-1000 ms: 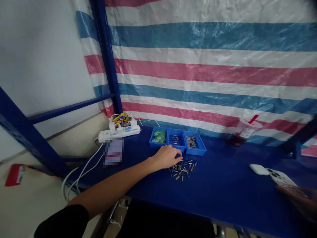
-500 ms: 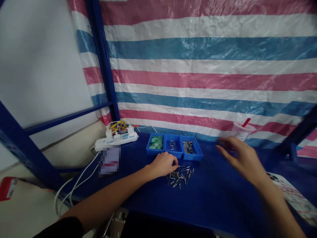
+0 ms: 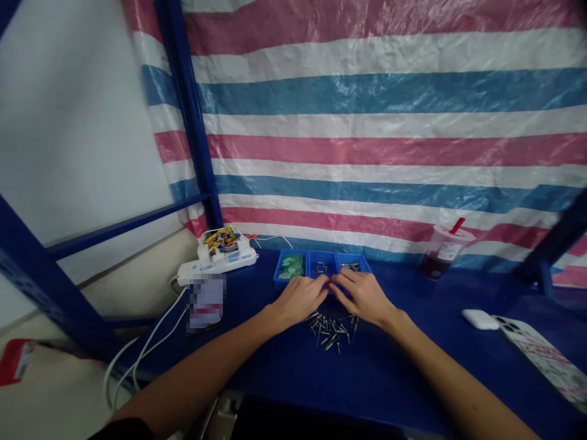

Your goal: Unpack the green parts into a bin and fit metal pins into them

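Note:
My left hand (image 3: 300, 299) and my right hand (image 3: 364, 296) meet at the fingertips just in front of three joined blue trays. Both have their fingers bent and pinched together; anything between the fingertips is too small or hidden. Below them a loose pile of small metal pins (image 3: 332, 333) lies on the blue table. Green items (image 3: 291, 267) fill the left tray (image 3: 276, 276). A few small metal pieces (image 3: 320, 267) lie in the middle tray (image 3: 313, 255). Grey metal pieces (image 3: 351, 266) show in the right tray (image 3: 367, 264), partly covered by my right hand.
A white power strip (image 3: 217, 266) with cables stands at the left, a blurred-out flat object (image 3: 206, 305) before it. At the right are a lidded cup with a red straw (image 3: 438, 253), a white earbud case (image 3: 480, 319) and a phone (image 3: 541, 354). Striped sheeting (image 3: 367, 146) hangs behind.
My right hand has moved left from near the cup to meet my left hand, uncovering the cup and earbud case. My left hand has shifted slightly up from the pile towards the trays.

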Tool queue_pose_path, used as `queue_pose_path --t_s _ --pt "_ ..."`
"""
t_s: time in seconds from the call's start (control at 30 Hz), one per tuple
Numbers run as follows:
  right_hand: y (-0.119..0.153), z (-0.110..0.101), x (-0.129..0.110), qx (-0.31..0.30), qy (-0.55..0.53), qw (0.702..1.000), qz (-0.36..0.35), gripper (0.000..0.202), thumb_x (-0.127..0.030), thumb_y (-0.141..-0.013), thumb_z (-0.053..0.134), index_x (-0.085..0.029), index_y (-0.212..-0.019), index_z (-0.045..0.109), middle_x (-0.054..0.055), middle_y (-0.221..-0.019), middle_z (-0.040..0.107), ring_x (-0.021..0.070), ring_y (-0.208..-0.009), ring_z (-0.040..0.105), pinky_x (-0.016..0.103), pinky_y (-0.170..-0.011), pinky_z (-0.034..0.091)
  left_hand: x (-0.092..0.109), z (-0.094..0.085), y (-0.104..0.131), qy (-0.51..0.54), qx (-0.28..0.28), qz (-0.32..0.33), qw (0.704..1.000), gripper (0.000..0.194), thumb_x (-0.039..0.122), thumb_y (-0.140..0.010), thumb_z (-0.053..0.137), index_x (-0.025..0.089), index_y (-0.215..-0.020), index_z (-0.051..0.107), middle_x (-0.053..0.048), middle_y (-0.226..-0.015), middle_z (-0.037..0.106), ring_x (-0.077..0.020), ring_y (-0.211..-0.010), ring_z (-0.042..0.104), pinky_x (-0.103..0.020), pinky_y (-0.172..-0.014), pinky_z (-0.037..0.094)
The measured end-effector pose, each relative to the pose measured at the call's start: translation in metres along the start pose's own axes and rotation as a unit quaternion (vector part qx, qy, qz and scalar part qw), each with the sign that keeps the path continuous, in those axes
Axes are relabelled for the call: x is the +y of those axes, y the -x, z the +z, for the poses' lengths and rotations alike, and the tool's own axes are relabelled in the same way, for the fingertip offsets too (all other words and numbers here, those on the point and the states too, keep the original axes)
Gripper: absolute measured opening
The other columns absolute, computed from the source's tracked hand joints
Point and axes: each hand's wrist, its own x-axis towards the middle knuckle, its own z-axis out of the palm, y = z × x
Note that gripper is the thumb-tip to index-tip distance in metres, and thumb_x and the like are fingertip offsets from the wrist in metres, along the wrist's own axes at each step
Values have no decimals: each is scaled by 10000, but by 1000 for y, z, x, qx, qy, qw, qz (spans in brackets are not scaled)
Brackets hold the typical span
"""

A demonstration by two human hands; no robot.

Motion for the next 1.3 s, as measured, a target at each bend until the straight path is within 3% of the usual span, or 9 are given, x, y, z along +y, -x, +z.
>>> queue_pose_path --t_s 0.3,0.53,0.67,0.93,1.13,1.3 --pt "1 -1 13 6 -8 999 42 251 -256 -1076 403 -173 -997 627 58 -869 639 174 -758 619 279 -669 421 -8 -15 -1 61 70 -4 996 220 344 -1063 453 202 -1098 617 17 -705 694 -163 -647 695 -231 -597 438" --pt "2 6 1 15 -28 999 24 232 -238 -1066 426 -176 -935 607 46 -829 624 162 -716 593 272 -652 403 -11 -7 3 97 108 35 989 196 322 -1016 546 214 -1122 671 31 -687 694 -123 -562 645 -226 -574 431" --pt "2 11 -4 37 -20 999 18 232 -222 -1057 437 -169 -916 613 45 -815 617 160 -709 589 274 -650 397 -11 -4 3 112 139 57 982 157 266 -991 568 198 -1048 698 -1 -787 729 -138 -668 682 -239 -650 484" --pt "6 16 -2 70 -8 997 23 236 -252 -1063 460 -178 -908 622 27 -762 601 146 -645 575 264 -627 400 -8 -3 -1 128 130 85 980 142 214 -980 555 167 -1039 675 -47 -932 721 -165 -826 683 -273 -772 530" --pt "5 16 -6 51 -38 996 62 221 -363 -1063 472 -181 -1003 583 41 -833 664 161 -667 633 271 -634 441 -12 0 -1 165 136 68 975 103 204 -964 579 175 -1036 647 -34 -928 702 -152 -826 666 -259 -773 522" --pt "2 18 -12 27 -21 995 89 261 -313 -1070 419 -181 -1235 572 81 -985 699 186 -770 684 285 -673 477 -13 2 -2 216 159 17 963 69 183 -950 571 178 -995 623 -12 -895 695 -113 -705 636 -228 -691 499"
